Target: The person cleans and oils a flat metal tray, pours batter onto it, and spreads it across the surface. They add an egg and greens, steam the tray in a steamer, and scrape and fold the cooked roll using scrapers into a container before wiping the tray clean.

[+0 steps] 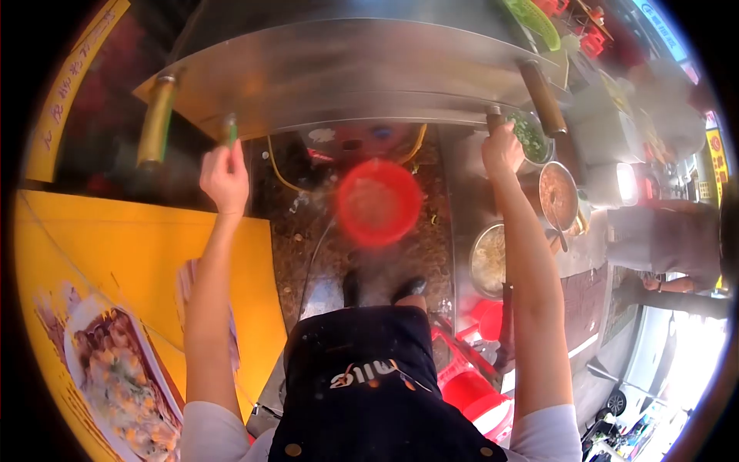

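Note:
A wide stainless steel steamer-like box (354,77) stands in front of me at the top of the head view, with handles sticking out along its front. My left hand (224,179) is closed round a short green-toned handle (231,128) at the left. At the right, my right hand (503,148) grips another handle (495,118). A longer wooden handle (158,119) projects beyond my left hand, and a brown one (543,98) beyond my right. Haze blurs the metal front, so I cannot tell how far the gripped part is pulled out.
Below the box sits a red basin (379,204) on the wet floor. To the right are a bowl of chopped greens (530,138), a pot of brownish filling (558,197) with a spoon, and a bowl of pale food (489,260). A yellow panel (154,231) stands left; another person (666,239) is far right.

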A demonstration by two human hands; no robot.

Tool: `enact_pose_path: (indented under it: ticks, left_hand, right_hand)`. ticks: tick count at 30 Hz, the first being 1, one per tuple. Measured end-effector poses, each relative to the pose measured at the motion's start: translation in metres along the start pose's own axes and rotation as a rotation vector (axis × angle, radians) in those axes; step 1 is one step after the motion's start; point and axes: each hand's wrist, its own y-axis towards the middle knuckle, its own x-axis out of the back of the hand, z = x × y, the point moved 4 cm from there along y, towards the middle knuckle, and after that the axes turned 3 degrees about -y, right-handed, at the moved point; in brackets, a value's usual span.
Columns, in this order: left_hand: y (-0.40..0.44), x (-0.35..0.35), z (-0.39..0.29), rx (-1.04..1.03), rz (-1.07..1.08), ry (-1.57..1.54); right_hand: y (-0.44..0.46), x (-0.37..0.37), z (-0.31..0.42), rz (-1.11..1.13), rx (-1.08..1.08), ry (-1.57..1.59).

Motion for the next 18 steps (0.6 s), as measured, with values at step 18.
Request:
enact_pose_path:
  ticks: [18]
  left_hand:
    - [0.0009,0.0018,0.0021,-0.001,-0.019,-0.029]
  right_hand:
    - [0.0006,-0.0029,-0.0005,-0.031,0.023,-0.073]
